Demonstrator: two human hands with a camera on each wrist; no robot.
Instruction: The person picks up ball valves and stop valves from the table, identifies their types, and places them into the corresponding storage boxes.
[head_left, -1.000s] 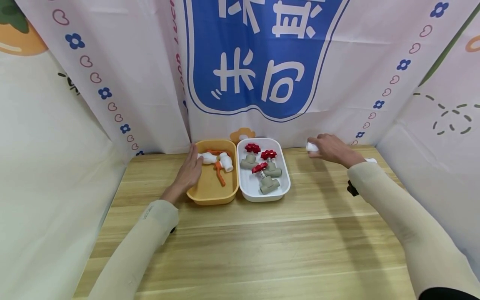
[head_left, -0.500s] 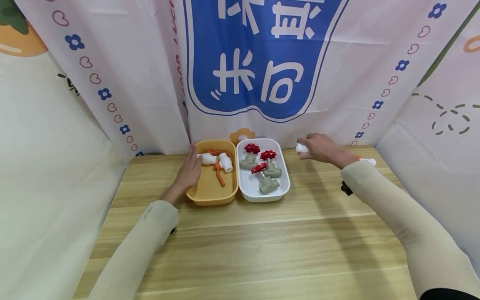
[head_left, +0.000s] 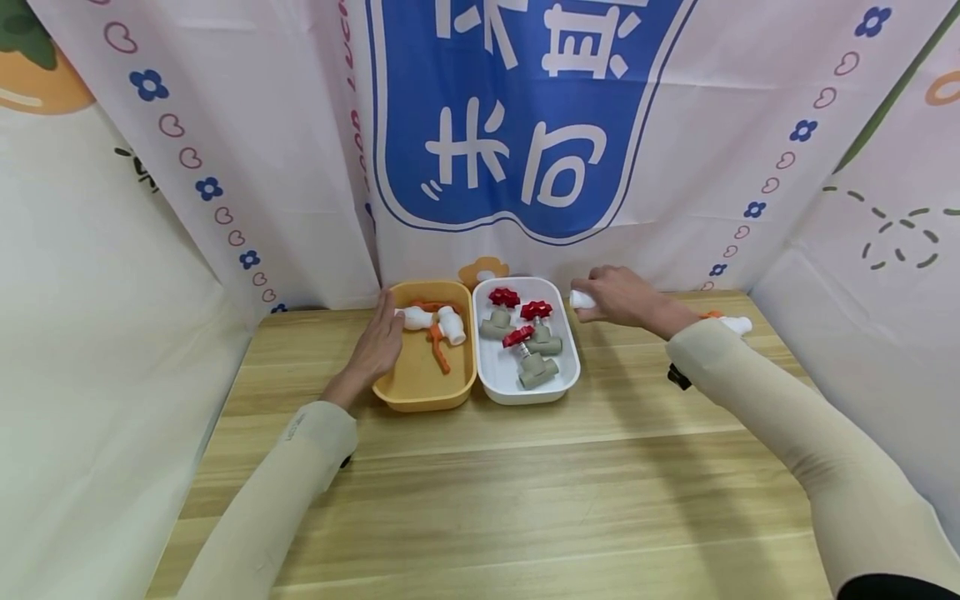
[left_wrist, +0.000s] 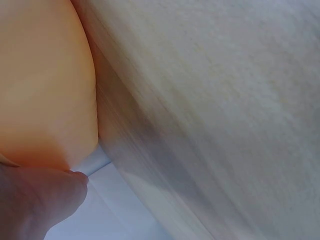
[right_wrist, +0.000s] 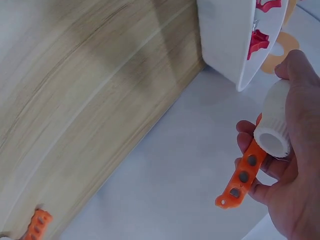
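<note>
My right hand (head_left: 618,296) grips a white plastic ball valve (right_wrist: 274,117) with a perforated orange lever, just right of the white tray (head_left: 487,367). The lever sticks out past the fingers in the right wrist view. My left hand (head_left: 377,343) rests with straight fingers along the left side of the yellow tray (head_left: 411,383); the left wrist view shows a fingertip against its wall. In the yellow tray lie two white ball valves (head_left: 452,325) with orange levers. The white tray holds three grey valves (head_left: 537,368) with red handwheels.
Another white ball valve (head_left: 737,324) with an orange lever lies on the wooden table (head_left: 480,500) at the back right, partly behind the right sleeve. The two trays stand side by side against a printed cloth backdrop (head_left: 300,167). Cloth also lines both sides.
My right hand has moved left with the ball valve, coming close to the white tray. The valve at the back right shows more from behind the sleeve. My left hand has stayed in place.
</note>
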